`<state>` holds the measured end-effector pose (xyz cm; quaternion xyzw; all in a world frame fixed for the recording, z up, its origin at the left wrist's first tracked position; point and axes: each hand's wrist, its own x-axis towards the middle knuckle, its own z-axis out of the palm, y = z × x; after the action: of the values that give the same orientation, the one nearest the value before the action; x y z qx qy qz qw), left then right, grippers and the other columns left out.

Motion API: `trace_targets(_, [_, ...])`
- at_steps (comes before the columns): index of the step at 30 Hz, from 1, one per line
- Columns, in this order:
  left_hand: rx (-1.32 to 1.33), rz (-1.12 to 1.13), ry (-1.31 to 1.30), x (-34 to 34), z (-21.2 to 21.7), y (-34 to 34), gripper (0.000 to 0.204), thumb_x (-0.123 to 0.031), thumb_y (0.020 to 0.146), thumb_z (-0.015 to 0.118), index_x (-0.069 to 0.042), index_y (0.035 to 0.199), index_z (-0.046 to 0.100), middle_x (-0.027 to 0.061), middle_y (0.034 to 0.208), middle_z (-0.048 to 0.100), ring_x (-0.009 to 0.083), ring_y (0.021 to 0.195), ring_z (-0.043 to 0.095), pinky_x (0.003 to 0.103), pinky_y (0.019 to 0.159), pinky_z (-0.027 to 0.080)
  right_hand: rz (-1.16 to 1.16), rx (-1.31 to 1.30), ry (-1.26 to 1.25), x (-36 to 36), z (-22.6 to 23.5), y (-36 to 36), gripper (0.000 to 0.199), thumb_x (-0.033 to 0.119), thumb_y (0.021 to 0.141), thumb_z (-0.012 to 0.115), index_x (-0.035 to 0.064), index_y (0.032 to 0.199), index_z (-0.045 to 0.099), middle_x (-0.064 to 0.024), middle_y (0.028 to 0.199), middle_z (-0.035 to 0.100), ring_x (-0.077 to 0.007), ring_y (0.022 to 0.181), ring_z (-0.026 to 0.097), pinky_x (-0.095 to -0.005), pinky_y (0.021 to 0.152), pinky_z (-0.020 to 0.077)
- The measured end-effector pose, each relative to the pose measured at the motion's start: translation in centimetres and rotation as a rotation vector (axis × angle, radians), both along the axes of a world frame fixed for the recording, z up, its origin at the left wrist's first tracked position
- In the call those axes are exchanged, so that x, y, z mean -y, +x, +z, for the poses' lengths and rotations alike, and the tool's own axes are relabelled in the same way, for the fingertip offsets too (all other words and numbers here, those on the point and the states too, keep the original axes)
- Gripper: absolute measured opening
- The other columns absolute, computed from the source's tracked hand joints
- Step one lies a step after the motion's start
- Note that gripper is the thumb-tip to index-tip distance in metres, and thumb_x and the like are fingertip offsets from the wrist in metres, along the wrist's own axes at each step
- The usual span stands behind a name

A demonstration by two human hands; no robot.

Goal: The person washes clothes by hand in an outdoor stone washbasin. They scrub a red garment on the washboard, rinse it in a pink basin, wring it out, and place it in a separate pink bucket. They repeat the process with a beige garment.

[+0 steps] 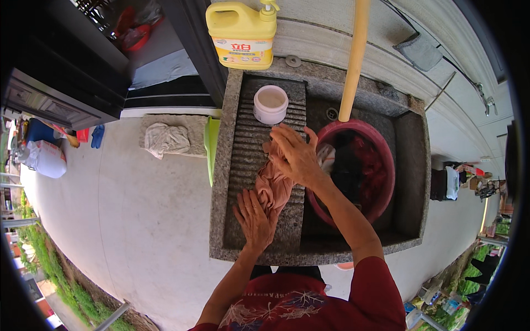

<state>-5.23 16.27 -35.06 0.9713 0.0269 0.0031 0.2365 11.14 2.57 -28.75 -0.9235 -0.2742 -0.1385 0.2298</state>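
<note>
While both hands work at the stone wash basin (pixel 221 182), the scene reads left to right as follows. Far left on the concrete: a crumpled pale cloth (pixel 165 138) on a mat, a green board (pixel 211 144) propped against the basin's side. Left hand (pixel 255 216): fingers spread flat, pressing the near end of the pink cloth (pixel 273 187) onto the ribbed washboard (pixel 243 138). Right hand (pixel 293 155): fingers splayed, bearing down on the cloth's far end, not pinching. Far of the hands: a white tub (pixel 270 103) on the ribs and a yellow detergent jug (pixel 243 33) on the ledge. Right: a red bowl (pixel 386 165) holding dark laundry, a yellow hose (pixel 353 60) dropping into it. Risks, judged: wet cloth could slide off the slope under open palms; a far stroke could knock the tub; knuckles could scrape the ribs.
</note>
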Motion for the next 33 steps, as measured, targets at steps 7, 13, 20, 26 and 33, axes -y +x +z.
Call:
trace_targets(7, [-0.03,-0.027,0.121,0.1,0.4,0.0,0.073,-0.04,0.09,0.05,0.005,0.139,0.022,0.0272,0.143,0.024,0.0441,0.134,0.019,0.062,0.102,0.019,-0.041,-0.54,-0.553,-3.3,-2.8,14.5,0.039,0.032,0.072,0.067,0.0098,0.103,0.062,-0.0122,0.098,0.064,-0.0263,0.097,0.059,-0.0498,0.1,0.0189])
trace_targets(13, [-0.06,-0.023,0.114,-0.2,0.3,0.1,0.075,-0.04,0.089,0.052,0.004,0.14,0.019,0.0266,0.145,0.02,0.0437,0.135,0.017,0.062,0.103,0.017,-0.039,-0.656,-0.532,-3.3,-3.7,16.1,0.034,0.029,0.068,0.066,0.0071,0.094,0.064,-0.0141,0.096,0.065,-0.029,0.092,0.06,-0.0485,0.099,0.0205])
trace_targets(20, [0.061,0.139,-0.249,-0.6,0.6,0.0,0.078,-0.035,0.08,0.068,0.001,0.136,0.026,0.0246,0.139,0.023,0.0435,0.124,0.027,0.057,0.098,0.023,-0.096,-0.553,-0.043,-2.1,-3.6,14.8,0.027,0.024,0.074,0.068,0.0075,0.093,0.059,-0.0063,0.081,0.059,-0.021,0.077,0.056,-0.0443,0.086,0.0336])
trace_targets(26, [0.071,0.118,-0.188,-1.0,0.1,-0.3,0.074,-0.037,0.079,0.07,0.0,0.133,0.034,0.0237,0.137,0.025,0.0428,0.123,0.028,0.055,0.097,0.025,0.211,-1.212,1.757,-0.1,-1.1,5.9,0.01,0.008,0.091,0.055,0.0021,0.084,0.058,-0.0015,0.076,0.053,-0.0105,0.072,0.05,-0.025,0.061,0.0404])
trace_targets(33, [0.066,0.092,-0.246,-1.0,0.5,-0.2,0.059,-0.027,0.084,0.066,0.0,0.131,0.042,0.0212,0.137,0.026,0.0424,0.128,0.024,0.056,0.099,0.024,0.331,-0.354,0.363,-2.5,-5.8,-9.4,0.012,0.008,0.088,0.059,0.001,0.098,0.061,-0.0067,0.095,0.057,-0.0219,0.088,0.055,-0.0343,0.073,0.0469])
